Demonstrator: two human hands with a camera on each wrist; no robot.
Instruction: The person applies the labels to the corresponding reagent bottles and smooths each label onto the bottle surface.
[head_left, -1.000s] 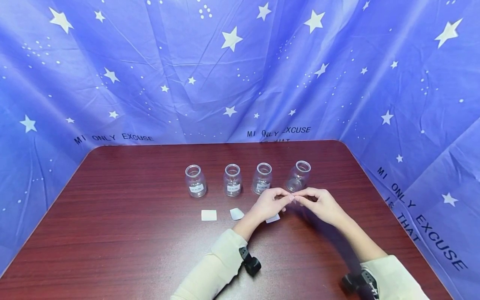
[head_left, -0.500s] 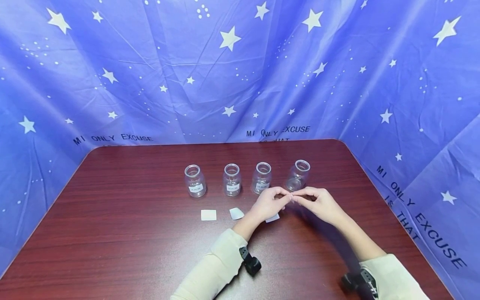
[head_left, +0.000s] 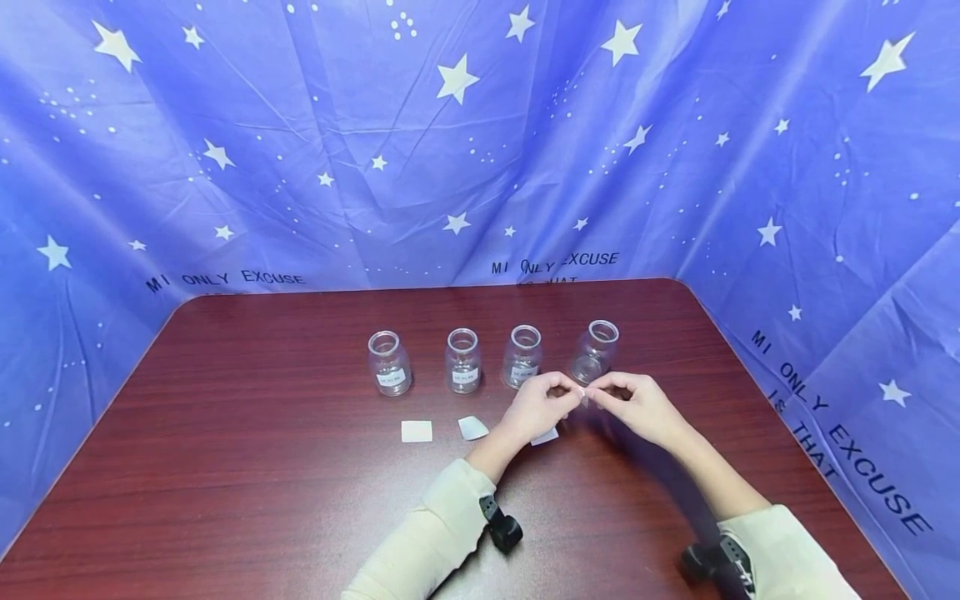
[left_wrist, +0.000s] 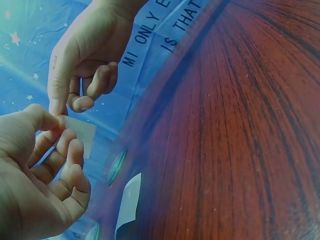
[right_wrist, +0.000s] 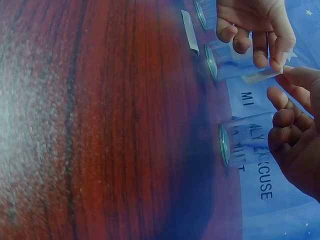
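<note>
Thumb and fingers of my left hand (head_left: 534,408) and right hand (head_left: 647,408) meet at the fingertips. Between them they pinch one corner of a small white paper label (left_wrist: 82,134), best seen in the left wrist view. Just behind the hands stands an upright glass jar (head_left: 594,354) on which no label shows. To its left are three more glass jars with white printed labels: a near one (head_left: 522,354), a middle one (head_left: 462,358) and a far-left one (head_left: 389,360).
Three white paper slips lie on the table (head_left: 262,467) in front of the jars: a flat left one (head_left: 417,431), a curled middle one (head_left: 472,428) and a right one (head_left: 545,437) partly hidden by the left hand. A blue star-patterned curtain (head_left: 420,208) surrounds the table.
Both hands stay in nearly the same place. A bit of white now shows more clearly between the fingertips, and the fingers have shifted very slightly. The jars and slips lie as before.
</note>
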